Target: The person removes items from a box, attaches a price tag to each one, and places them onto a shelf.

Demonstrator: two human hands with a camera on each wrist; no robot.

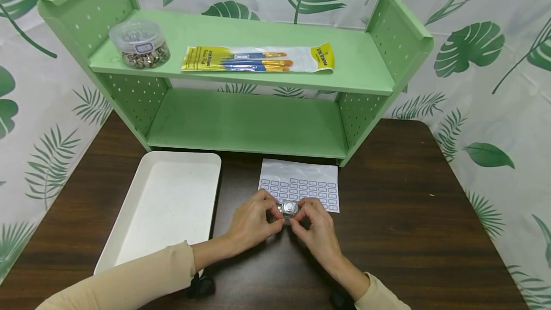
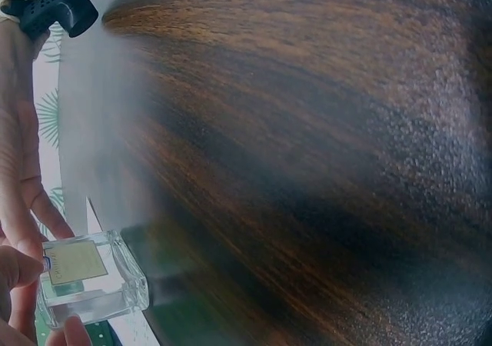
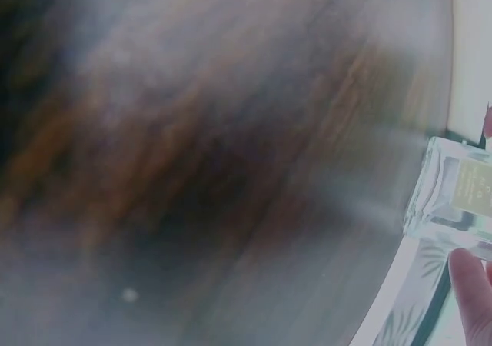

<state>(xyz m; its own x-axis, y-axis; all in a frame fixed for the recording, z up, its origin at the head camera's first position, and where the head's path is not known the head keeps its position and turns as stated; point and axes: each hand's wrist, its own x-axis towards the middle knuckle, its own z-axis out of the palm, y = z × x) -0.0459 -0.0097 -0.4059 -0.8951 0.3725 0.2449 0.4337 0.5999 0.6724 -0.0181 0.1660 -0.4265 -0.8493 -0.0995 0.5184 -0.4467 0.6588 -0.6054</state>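
A small, clear glass perfume bottle (image 1: 289, 207) stands between both hands, seen from above with its round top showing. From the left side my left hand (image 1: 256, 219) holds it between thumb and fingers. My right hand (image 1: 316, 228) pinches its near right side, the two thumbs almost meeting. In the left wrist view a pale yellowish label (image 2: 81, 263) covers part of the bottle's face, and a small blue-edged sticker (image 2: 47, 260) shows by the thumb. Only the bottle's thick base and part of its label appear in the right wrist view, above a fingertip (image 3: 466, 273).
Behind the bottle lies a white sheet of blue-bordered stickers (image 1: 297, 169). A white tray (image 1: 181, 204) sits at left. The green shelf (image 1: 258, 123) at the back bears a jar of small metal pieces (image 1: 144, 54) and a paintbrush pack (image 1: 258, 59).
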